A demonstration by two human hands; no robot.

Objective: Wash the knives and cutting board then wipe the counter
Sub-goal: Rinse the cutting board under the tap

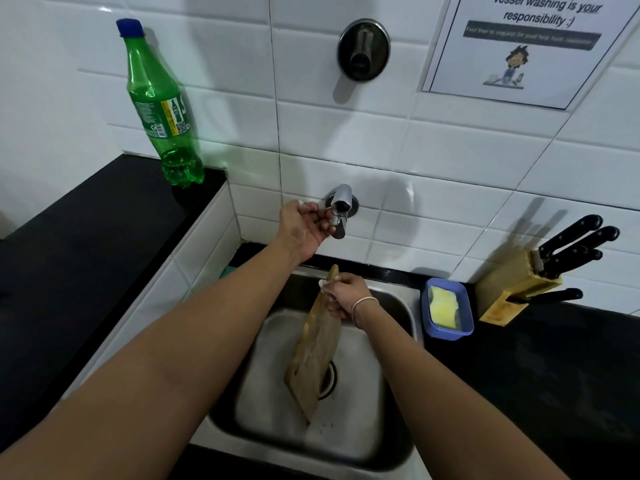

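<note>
A wooden cutting board (313, 358) stands on edge in the steel sink (391, 344), its lower corner near the drain. My right hand (346, 294) grips its handle at the top, foam on the fingers. My left hand (304, 225) is raised to the wall tap (341, 209), fingers closed on its small lever. No water is seen running. Several black-handled knives (575, 251) sit in a wooden knife block (512, 289) on the black counter (554, 375) at the right.
A blue tub holding a yellow sponge (445, 306) sits between sink and knife block. A green plastic bottle (162, 109) stands on the higher black ledge (86, 244) at the left. White tiled wall behind carries a round fitting (363, 50) and a paper notice (526, 46).
</note>
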